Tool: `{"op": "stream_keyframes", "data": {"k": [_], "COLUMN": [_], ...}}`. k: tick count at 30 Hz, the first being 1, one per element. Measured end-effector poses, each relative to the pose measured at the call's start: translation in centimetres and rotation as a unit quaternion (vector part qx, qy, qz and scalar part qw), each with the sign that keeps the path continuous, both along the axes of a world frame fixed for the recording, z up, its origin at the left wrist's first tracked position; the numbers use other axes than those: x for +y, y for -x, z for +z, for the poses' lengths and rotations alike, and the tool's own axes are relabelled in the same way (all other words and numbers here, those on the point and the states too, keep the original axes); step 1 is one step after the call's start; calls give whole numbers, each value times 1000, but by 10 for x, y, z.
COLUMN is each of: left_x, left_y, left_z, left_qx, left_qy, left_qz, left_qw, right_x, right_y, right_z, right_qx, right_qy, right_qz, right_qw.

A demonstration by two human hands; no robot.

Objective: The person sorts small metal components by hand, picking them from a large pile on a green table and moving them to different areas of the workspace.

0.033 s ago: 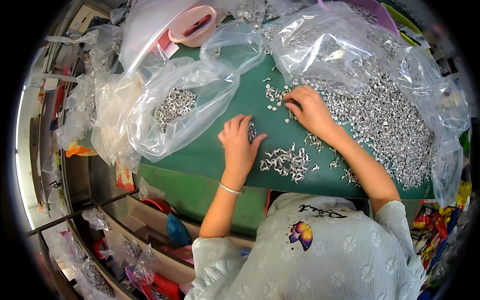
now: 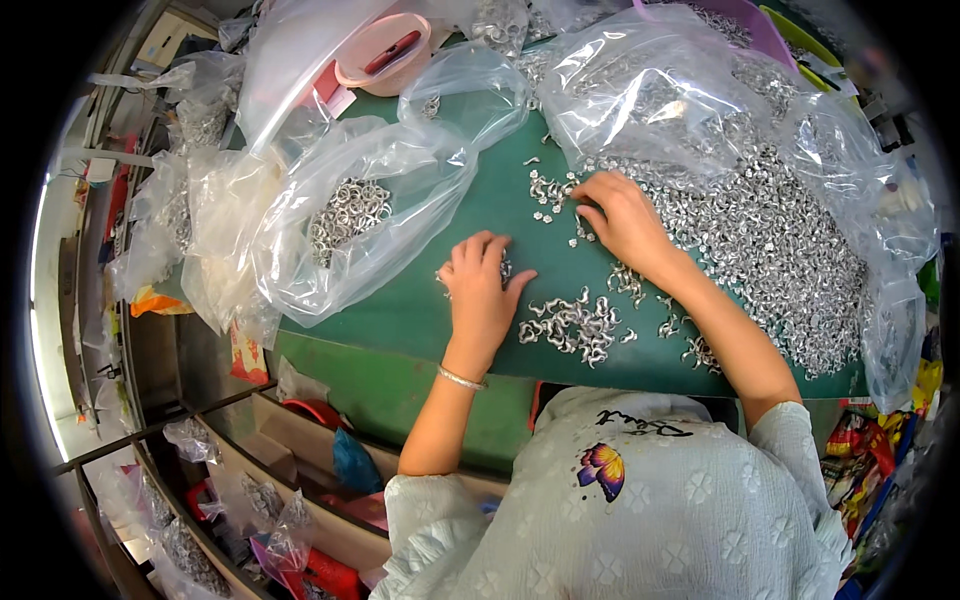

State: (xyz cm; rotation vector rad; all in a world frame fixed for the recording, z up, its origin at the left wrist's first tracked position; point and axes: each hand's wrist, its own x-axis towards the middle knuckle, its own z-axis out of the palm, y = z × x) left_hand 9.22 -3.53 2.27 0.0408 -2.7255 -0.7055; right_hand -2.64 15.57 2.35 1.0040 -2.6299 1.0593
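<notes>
My left hand curves palm-down over a cluster of small curved silver metal pieces, its thumb held out to the side. Some of these pieces peek out past its fingers on the left. Farther right, my right hand has bent fingertips at the edge of a small group of silver pieces; whatever lies between them is too small to make out. Nearer to me, a loose group of curved silver pieces lies on the green table. The big heap spreads to the right of my right arm.
A clear plastic bag with silver rings lies at left. Behind it stands a pink bowl holding a red object. Another clear bag covers the heap's far part. Compartments with bagged parts sit below left.
My left hand has shifted slightly, and metal pieces now show past its fingers on the left. My right hand has moved a touch to the right.
</notes>
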Motion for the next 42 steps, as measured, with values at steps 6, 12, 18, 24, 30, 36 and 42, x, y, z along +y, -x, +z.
{"op": "stream_keyframes", "data": {"k": [6,12,18,24,30,36,42], "left_x": [-9,-3,5,4,4,0,11], "left_y": [-3,55,96,93,84,77,66], "left_z": [-7,-1,-20,-17,-10,-9,-4], "left_qx": [2,-9,28,18,32,-61,-84], "left_qy": [70,-44,-62,-165,-239,-356,-350], "left_qz": [13,-68,-101,-74,-43,-13,-49], "left_qw": [997,997,993,983,970,932,932], "right_x": [6,-5,9,20,21,12,37], "right_y": [0,-1,6,15,32,28,27], "right_z": [9,-3,1,0,24,5,18], "right_qx": [-23,-12,-44,-78,-153,2,-114], "right_qy": [-68,-80,15,-58,-73,-115,-59], "right_qz": [-46,-19,-61,34,77,71,56], "right_qw": [996,997,997,995,983,991,990]}}
